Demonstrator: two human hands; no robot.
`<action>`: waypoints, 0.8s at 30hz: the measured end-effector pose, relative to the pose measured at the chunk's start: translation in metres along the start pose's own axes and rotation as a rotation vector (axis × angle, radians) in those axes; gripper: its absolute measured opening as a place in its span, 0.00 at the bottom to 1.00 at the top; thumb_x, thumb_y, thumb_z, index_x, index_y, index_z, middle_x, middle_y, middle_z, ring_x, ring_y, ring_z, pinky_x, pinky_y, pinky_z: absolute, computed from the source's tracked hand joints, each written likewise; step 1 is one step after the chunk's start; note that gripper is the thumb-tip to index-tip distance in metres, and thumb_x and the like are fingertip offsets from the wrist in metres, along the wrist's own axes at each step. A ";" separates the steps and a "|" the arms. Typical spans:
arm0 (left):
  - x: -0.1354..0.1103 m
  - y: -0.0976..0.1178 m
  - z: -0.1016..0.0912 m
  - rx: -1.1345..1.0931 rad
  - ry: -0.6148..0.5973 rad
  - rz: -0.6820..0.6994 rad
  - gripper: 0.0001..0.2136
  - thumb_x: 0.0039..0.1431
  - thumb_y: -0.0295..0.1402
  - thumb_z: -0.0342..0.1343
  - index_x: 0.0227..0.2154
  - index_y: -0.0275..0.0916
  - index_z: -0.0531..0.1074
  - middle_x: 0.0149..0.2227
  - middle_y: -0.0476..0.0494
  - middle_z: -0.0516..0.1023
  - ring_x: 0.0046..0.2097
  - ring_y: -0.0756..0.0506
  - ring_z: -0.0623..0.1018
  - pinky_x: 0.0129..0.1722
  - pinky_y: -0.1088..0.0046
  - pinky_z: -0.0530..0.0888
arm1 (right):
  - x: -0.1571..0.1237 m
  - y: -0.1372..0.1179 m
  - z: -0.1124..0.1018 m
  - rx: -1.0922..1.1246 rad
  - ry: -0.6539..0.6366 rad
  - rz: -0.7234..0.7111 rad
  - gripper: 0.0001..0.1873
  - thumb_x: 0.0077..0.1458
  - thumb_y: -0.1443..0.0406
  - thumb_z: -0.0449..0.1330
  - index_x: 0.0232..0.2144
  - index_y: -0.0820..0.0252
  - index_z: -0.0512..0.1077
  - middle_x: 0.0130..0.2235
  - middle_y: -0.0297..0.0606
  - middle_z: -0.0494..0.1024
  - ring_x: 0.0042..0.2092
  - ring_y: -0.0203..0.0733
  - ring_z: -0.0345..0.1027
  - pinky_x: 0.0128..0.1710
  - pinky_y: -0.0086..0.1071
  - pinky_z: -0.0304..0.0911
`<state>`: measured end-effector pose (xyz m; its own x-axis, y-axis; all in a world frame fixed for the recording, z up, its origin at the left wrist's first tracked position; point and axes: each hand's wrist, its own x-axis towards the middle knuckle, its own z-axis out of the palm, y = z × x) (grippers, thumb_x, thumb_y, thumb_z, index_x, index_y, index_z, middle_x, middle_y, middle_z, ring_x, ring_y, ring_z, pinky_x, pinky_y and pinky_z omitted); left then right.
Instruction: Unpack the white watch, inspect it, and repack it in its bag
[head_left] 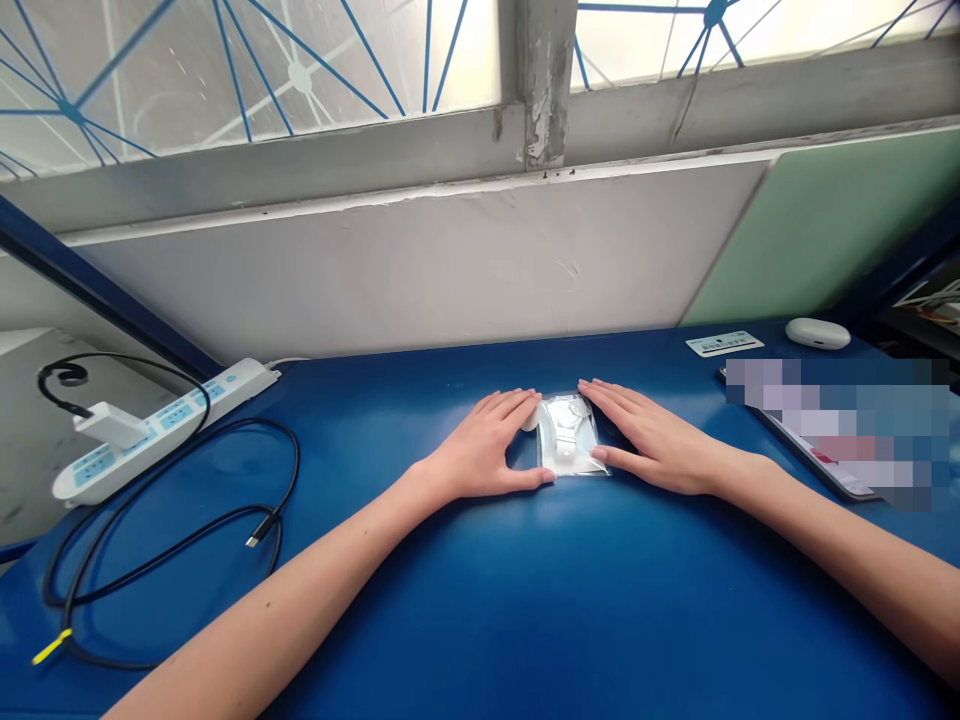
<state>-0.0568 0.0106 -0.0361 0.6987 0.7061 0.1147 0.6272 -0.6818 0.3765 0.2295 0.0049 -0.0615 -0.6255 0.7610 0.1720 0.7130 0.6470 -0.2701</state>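
A small clear plastic packet [568,435] lies flat on the blue table, with a white and silvery item inside whose kind I cannot make out. My left hand [491,445] rests on the table at the packet's left side, fingers stretched out and thumb tip at its lower left corner. Beside those fingertips, partly hidden, is a small whitish rounded thing [530,418]. On the packet's right side lies my right hand [652,440], also open, its thumb touching the right edge and its fingers reaching the upper right corner. Neither hand grips anything.
At the left stands a white power strip [176,425] with a plugged-in charger [112,425] and a looped black cable [161,540]. On the right are a phone-like flat device [802,440], blurred out, a printed card [724,344] and a white earbud case [817,333]. A wall backs the table.
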 end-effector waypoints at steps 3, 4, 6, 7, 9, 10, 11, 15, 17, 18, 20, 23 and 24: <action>0.000 0.000 0.000 -0.005 0.000 0.002 0.43 0.54 0.54 0.62 0.67 0.38 0.54 0.69 0.34 0.57 0.70 0.35 0.57 0.69 0.53 0.54 | -0.001 0.001 0.000 -0.008 -0.010 -0.003 0.42 0.65 0.48 0.50 0.72 0.61 0.43 0.70 0.53 0.55 0.70 0.61 0.48 0.64 0.58 0.55; 0.000 0.000 0.000 -0.006 0.002 0.004 0.43 0.55 0.53 0.62 0.67 0.38 0.54 0.69 0.35 0.58 0.70 0.35 0.57 0.69 0.53 0.54 | -0.002 0.001 0.000 -0.008 -0.007 -0.005 0.42 0.65 0.48 0.50 0.72 0.60 0.42 0.70 0.52 0.56 0.70 0.61 0.48 0.64 0.59 0.56; 0.000 -0.001 0.000 -0.006 0.007 0.007 0.43 0.55 0.54 0.61 0.68 0.39 0.54 0.69 0.35 0.58 0.70 0.34 0.57 0.68 0.52 0.54 | -0.003 0.002 0.000 -0.010 0.006 -0.010 0.42 0.64 0.48 0.51 0.72 0.58 0.41 0.70 0.51 0.56 0.69 0.62 0.49 0.64 0.59 0.56; 0.000 -0.001 0.000 -0.006 0.008 0.007 0.43 0.55 0.54 0.61 0.68 0.39 0.54 0.69 0.35 0.58 0.70 0.34 0.58 0.68 0.52 0.54 | -0.003 0.002 0.000 -0.012 0.011 -0.013 0.42 0.64 0.48 0.51 0.72 0.58 0.41 0.70 0.51 0.56 0.69 0.62 0.49 0.64 0.59 0.56; 0.000 0.000 0.000 -0.008 0.008 0.007 0.43 0.55 0.54 0.61 0.67 0.40 0.54 0.69 0.35 0.57 0.70 0.34 0.57 0.68 0.52 0.55 | -0.004 0.002 0.000 -0.018 0.022 -0.020 0.42 0.64 0.49 0.51 0.72 0.58 0.40 0.70 0.51 0.55 0.69 0.62 0.49 0.64 0.58 0.56; 0.000 0.000 0.000 -0.008 0.007 0.006 0.43 0.55 0.54 0.61 0.67 0.40 0.54 0.69 0.35 0.58 0.70 0.34 0.57 0.68 0.52 0.55 | -0.004 0.002 0.000 -0.021 0.025 -0.023 0.42 0.65 0.49 0.51 0.72 0.58 0.40 0.70 0.51 0.55 0.70 0.61 0.48 0.64 0.58 0.56; 0.000 0.000 0.000 -0.008 0.006 0.005 0.43 0.55 0.54 0.61 0.67 0.39 0.54 0.69 0.35 0.58 0.70 0.34 0.57 0.68 0.52 0.55 | -0.003 0.001 0.000 -0.025 0.024 -0.023 0.42 0.65 0.49 0.51 0.72 0.59 0.41 0.70 0.51 0.54 0.70 0.61 0.48 0.64 0.58 0.56; 0.000 0.000 0.000 -0.003 0.003 0.001 0.43 0.55 0.53 0.61 0.67 0.37 0.54 0.69 0.34 0.57 0.70 0.35 0.57 0.68 0.52 0.55 | -0.002 -0.001 -0.001 -0.047 -0.001 -0.006 0.42 0.65 0.49 0.50 0.71 0.62 0.43 0.70 0.53 0.55 0.70 0.60 0.48 0.65 0.57 0.55; -0.001 0.000 0.000 -0.005 0.007 0.004 0.43 0.55 0.54 0.61 0.68 0.37 0.54 0.69 0.34 0.57 0.70 0.34 0.57 0.68 0.51 0.55 | -0.002 -0.003 -0.002 -0.049 -0.001 -0.003 0.41 0.65 0.49 0.50 0.71 0.62 0.43 0.70 0.53 0.55 0.70 0.60 0.49 0.65 0.57 0.55; -0.001 0.000 0.001 -0.005 0.010 0.006 0.43 0.55 0.54 0.61 0.68 0.38 0.54 0.69 0.34 0.57 0.70 0.34 0.57 0.68 0.51 0.55 | -0.001 -0.003 -0.002 -0.048 0.005 -0.004 0.41 0.65 0.49 0.50 0.71 0.62 0.43 0.70 0.53 0.55 0.70 0.60 0.49 0.65 0.57 0.55; -0.001 -0.001 0.001 -0.005 0.013 0.008 0.43 0.55 0.54 0.61 0.68 0.39 0.53 0.69 0.34 0.57 0.70 0.34 0.57 0.68 0.51 0.54 | -0.001 -0.003 -0.002 -0.047 0.018 -0.013 0.42 0.65 0.49 0.50 0.72 0.60 0.41 0.70 0.52 0.53 0.70 0.59 0.49 0.65 0.56 0.55; -0.001 -0.001 0.001 -0.004 0.007 0.009 0.43 0.56 0.54 0.61 0.68 0.40 0.53 0.69 0.34 0.57 0.70 0.34 0.57 0.68 0.51 0.54 | -0.002 -0.002 -0.001 -0.048 0.031 -0.031 0.42 0.65 0.50 0.51 0.72 0.58 0.39 0.71 0.50 0.51 0.70 0.60 0.48 0.65 0.57 0.55; 0.000 -0.001 0.001 -0.005 0.006 0.009 0.43 0.55 0.54 0.61 0.68 0.40 0.53 0.69 0.34 0.57 0.70 0.34 0.57 0.68 0.51 0.54 | -0.002 -0.002 -0.001 -0.048 0.033 -0.036 0.42 0.65 0.50 0.51 0.72 0.58 0.39 0.71 0.50 0.52 0.70 0.60 0.48 0.64 0.58 0.55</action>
<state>-0.0574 0.0108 -0.0371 0.7024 0.7009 0.1241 0.6190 -0.6876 0.3796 0.2293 0.0024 -0.0600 -0.6404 0.7381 0.2122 0.7055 0.6746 -0.2173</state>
